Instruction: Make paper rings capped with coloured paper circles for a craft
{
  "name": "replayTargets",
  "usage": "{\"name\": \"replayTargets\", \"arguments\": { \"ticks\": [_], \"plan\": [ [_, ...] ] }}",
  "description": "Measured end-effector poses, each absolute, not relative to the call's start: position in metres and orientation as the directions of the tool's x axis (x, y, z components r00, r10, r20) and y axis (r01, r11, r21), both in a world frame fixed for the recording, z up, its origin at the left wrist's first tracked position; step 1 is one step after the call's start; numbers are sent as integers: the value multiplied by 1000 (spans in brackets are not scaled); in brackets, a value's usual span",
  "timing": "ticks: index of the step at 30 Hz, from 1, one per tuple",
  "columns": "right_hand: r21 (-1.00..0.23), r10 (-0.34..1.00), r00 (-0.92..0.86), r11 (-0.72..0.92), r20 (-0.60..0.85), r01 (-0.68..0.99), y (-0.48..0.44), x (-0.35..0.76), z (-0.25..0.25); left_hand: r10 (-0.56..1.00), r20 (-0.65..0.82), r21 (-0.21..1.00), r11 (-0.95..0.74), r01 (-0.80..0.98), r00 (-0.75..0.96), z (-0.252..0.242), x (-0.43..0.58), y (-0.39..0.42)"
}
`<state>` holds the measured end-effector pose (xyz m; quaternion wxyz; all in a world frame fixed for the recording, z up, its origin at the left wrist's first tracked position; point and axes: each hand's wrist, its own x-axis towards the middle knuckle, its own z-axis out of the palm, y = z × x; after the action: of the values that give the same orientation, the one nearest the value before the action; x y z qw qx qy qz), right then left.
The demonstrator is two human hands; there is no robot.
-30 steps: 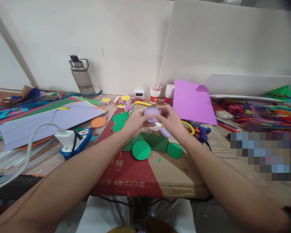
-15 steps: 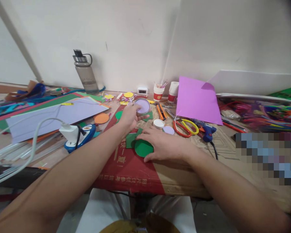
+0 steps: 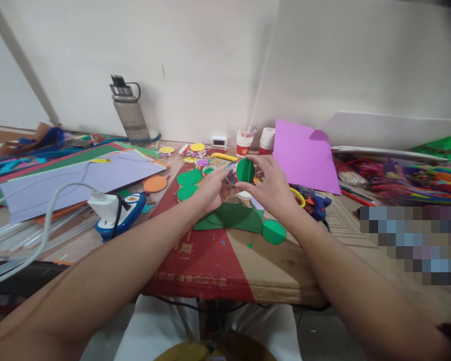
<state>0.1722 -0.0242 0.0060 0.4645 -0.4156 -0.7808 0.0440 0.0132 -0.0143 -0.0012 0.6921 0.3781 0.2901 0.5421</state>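
My left hand (image 3: 215,193) grips a shallow round piece (image 3: 230,173) with a greyish rim; its lilac face is mostly turned away. My right hand (image 3: 268,183) pinches a round piece with a green face (image 3: 245,171) and a reddish edge. The two pieces are held close together above the table; whether they touch I cannot tell. Below lies a cut sheet of dark green paper (image 3: 231,216), with a green paper disc (image 3: 273,232) at its right. More green discs (image 3: 189,177) lie left of my left hand. Beneath my fingers shows a white round lid (image 3: 244,195).
A purple sheet (image 3: 306,155) and paper cups (image 3: 244,144) stand at the back. On the left are a power strip (image 3: 126,213) with a white cable, coloured sheets (image 3: 78,178) and a bottle (image 3: 130,113). A blue glue gun (image 3: 317,204) and pipe cleaners (image 3: 394,175) lie at the right.
My right hand has risen from the table and moved back and right, now holding the green-faced piece. My left hand has brought the lilac-faced piece right and turned it. The green sheet is uncovered.
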Motion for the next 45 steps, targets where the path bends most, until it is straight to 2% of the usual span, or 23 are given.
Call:
{"name": "replayTargets", "arguments": {
  "ticks": [4, 7, 26, 28, 32, 38, 42, 45],
  "plan": [
    [-392, 668, -237, 647, 705, 654, -20, 171, -1, 954, -7, 807, 183, -561, 300, -2, 17, -18],
    [-371, 662, -242, 642, 709, 671, -18, 172, -3, 947, 36, 803, 162, -574, 318, -4, 19, -18],
    [-384, 629, -215, 672, 747, 634, -19, 171, -3, 918, 167, 788, 95, -608, 360, 0, 21, -24],
    [-420, 649, -211, 671, 730, 610, -18, 172, -2, 932, 161, 775, 84, -627, 324, 2, 20, -25],
    [-578, 699, -108, 659, 707, 482, -15, 174, -3, 947, 114, 716, 130, -686, 299, 4, 16, -22],
    [-753, 811, -63, 566, 581, 335, -15, 168, -5, 933, 176, 744, 82, -663, 313, 2, 14, -22],
    [-782, 835, -48, 533, 549, 323, -17, 165, -4, 928, 242, 833, -48, -552, 284, -2, 16, -23],
    [-736, 797, 4, 556, 604, 387, -19, 164, -4, 916, 334, 899, -239, -368, 220, -4, 16, -22]
  ]
}}
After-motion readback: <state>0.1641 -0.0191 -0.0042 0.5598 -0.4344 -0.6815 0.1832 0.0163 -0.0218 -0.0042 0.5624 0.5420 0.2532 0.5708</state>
